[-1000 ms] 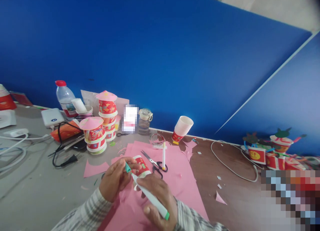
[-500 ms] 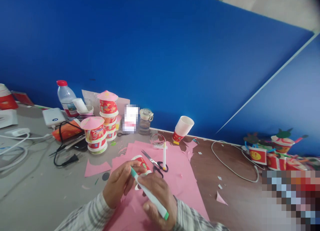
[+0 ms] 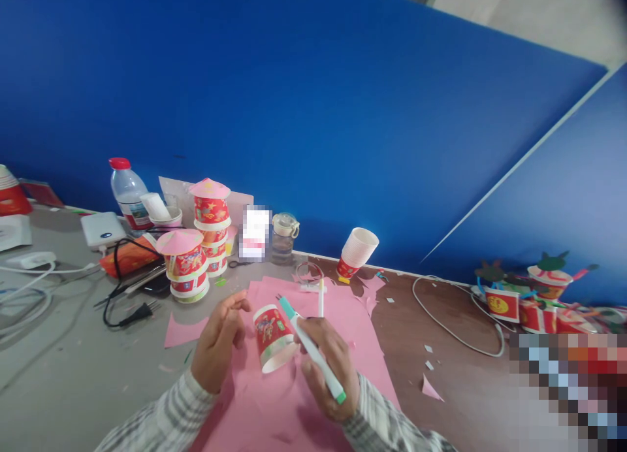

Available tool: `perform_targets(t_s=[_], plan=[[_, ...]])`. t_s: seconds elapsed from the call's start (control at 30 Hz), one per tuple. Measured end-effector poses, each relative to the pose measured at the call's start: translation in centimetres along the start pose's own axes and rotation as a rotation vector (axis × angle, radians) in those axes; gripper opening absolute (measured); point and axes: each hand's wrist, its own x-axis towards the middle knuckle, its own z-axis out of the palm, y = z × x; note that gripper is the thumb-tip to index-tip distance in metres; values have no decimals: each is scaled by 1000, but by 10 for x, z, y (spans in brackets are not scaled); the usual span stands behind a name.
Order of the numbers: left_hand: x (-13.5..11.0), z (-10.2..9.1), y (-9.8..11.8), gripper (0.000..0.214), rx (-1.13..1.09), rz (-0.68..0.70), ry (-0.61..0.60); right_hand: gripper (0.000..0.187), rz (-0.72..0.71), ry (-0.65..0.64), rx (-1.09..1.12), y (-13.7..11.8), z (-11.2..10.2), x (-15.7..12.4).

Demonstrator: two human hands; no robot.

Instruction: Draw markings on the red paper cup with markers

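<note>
My right hand (image 3: 327, 367) grips a white marker (image 3: 313, 351) with green ends, its upper end pointing away to the left. Between my hands a red patterned paper cup (image 3: 271, 331) is tilted over the pink paper (image 3: 274, 413), its open rim towards me. The cup's right side comes close to my right fingers; whether they touch is unclear. My left hand (image 3: 220, 338) is empty beside the cup, its fingers loosely bent and apart from it. Behind my right hand stands a slim white stick with a yellow tip (image 3: 321, 296). The scissors are mostly hidden behind the marker and right hand.
Two towers of stacked red cups with pink cone tops, one shorter (image 3: 183, 269) and one taller (image 3: 212, 226), stand at left. Behind are a bottle (image 3: 128, 194), a glass jar (image 3: 283, 238) and nested cups (image 3: 356, 251). A white cable (image 3: 450, 328) and cup crafts (image 3: 504, 303) lie right.
My hands have moved apart. The left has drawn back left, the right has shifted right with the marker, and the cup between them now shows fully, mouth towards me.
</note>
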Motion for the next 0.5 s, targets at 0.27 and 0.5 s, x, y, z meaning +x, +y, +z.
perform_targets(t_s=[0.27,0.5], plan=[[8,0,-18,92,230,112,-174,35,108,-26,-388,65,13,4],[1,9,-36,105,585,349,-289,33,98,-125,-482,74,14,2]])
